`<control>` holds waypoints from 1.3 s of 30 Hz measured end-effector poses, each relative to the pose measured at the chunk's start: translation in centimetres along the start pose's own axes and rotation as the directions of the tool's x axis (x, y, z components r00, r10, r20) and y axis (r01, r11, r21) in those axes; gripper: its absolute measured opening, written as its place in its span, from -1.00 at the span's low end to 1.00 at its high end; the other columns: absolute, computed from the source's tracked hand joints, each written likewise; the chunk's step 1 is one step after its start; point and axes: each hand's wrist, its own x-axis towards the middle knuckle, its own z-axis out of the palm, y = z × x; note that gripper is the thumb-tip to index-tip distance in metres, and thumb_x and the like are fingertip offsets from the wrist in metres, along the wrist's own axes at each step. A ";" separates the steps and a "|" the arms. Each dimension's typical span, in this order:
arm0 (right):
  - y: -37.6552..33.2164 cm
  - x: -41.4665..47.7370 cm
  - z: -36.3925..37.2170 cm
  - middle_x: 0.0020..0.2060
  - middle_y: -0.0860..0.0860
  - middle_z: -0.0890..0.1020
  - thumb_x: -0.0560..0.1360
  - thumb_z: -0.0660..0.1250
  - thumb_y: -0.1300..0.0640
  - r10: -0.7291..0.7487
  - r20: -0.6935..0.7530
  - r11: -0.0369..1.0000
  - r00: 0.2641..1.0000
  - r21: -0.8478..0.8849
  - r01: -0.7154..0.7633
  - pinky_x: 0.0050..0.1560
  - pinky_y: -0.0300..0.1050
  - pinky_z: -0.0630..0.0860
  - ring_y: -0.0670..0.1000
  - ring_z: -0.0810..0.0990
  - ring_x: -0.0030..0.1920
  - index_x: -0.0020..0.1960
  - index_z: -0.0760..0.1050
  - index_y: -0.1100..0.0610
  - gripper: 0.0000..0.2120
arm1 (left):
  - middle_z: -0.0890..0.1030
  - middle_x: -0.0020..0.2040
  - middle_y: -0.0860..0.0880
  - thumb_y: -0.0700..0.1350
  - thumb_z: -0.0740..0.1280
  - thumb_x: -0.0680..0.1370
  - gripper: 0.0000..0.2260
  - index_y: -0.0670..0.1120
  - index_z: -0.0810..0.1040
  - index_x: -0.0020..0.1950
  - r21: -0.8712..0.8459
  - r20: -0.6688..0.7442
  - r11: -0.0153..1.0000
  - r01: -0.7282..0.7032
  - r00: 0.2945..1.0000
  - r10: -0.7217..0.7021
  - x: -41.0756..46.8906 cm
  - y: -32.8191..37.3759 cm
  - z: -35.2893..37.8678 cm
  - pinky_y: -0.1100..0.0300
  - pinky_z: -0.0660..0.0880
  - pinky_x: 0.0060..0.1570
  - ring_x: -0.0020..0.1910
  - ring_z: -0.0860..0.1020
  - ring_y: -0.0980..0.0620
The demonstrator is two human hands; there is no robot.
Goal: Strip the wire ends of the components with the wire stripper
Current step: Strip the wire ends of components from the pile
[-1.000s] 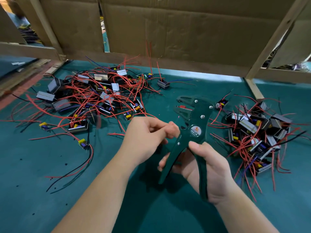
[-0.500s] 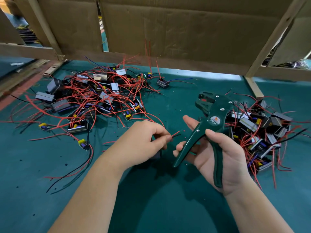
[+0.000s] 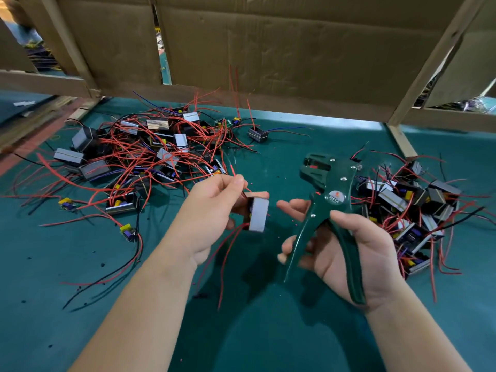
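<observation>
My left hand (image 3: 212, 210) grips a small grey box-shaped component (image 3: 258, 214) above the green mat, pinching one of its red wires between thumb and finger. More red wires (image 3: 228, 253) hang down from the component. My right hand (image 3: 357, 251) holds the dark green wire stripper (image 3: 332, 208) by its handles, jaws pointing up and to the left. The jaws (image 3: 312, 167) stand apart from the component, with a gap between tool and wire.
A large tangle of components with red and black wires (image 3: 139, 159) lies at the left back. A second pile (image 3: 418, 208) sits at the right, just behind the stripper. One lone component (image 3: 257, 134) lies near the cardboard wall (image 3: 295, 49). A wooden frame post (image 3: 402, 140) stands right.
The stripper came away from my left hand and moved right. My left hand turned and lifted, so the grey component and its hanging wires now show.
</observation>
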 end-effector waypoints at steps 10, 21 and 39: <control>0.8 -0.4 1.3 0.08 0.41 0.47 0.26 0.55 -0.02 0.151 0.219 0.977 0.964 -0.180 -0.112 -0.06 0.28 0.52 0.29 0.60 -0.20 0.32 0.47 0.29 -0.27 | 0.67 -0.17 -0.08 -0.16 0.30 0.60 -0.84 -0.19 0.43 -0.15 -0.223 -0.190 0.972 -0.077 0.981 0.035 0.6 -1.1 1.4 0.24 0.54 -0.43 -0.35 0.67 -0.02; 0.8 -0.2 1.2 -0.20 0.34 0.56 0.12 0.65 -0.13 -0.168 -0.047 0.976 0.985 -0.145 0.160 -0.14 0.26 0.57 0.32 0.62 -0.23 0.15 0.55 0.32 -0.22 | 0.67 -0.09 -0.12 -0.14 0.26 0.62 -0.82 -0.13 0.38 -0.17 -0.266 -0.293 0.953 -0.143 0.954 0.062 1.4 -1.8 1.3 0.23 0.57 -0.38 -0.39 0.64 0.03; 1.4 -0.1 1.9 -0.18 0.32 0.55 0.19 0.59 0.01 0.125 0.092 0.991 0.988 -0.057 -0.120 -0.12 0.25 0.57 0.29 0.61 -0.23 0.29 0.51 0.28 -0.26 | 0.67 -0.18 0.12 0.01 0.24 0.57 -0.89 0.07 0.48 -0.13 0.292 -0.020 0.850 -0.439 0.886 0.464 0.9 -2.5 0.7 0.15 0.55 -0.13 -0.20 0.65 0.10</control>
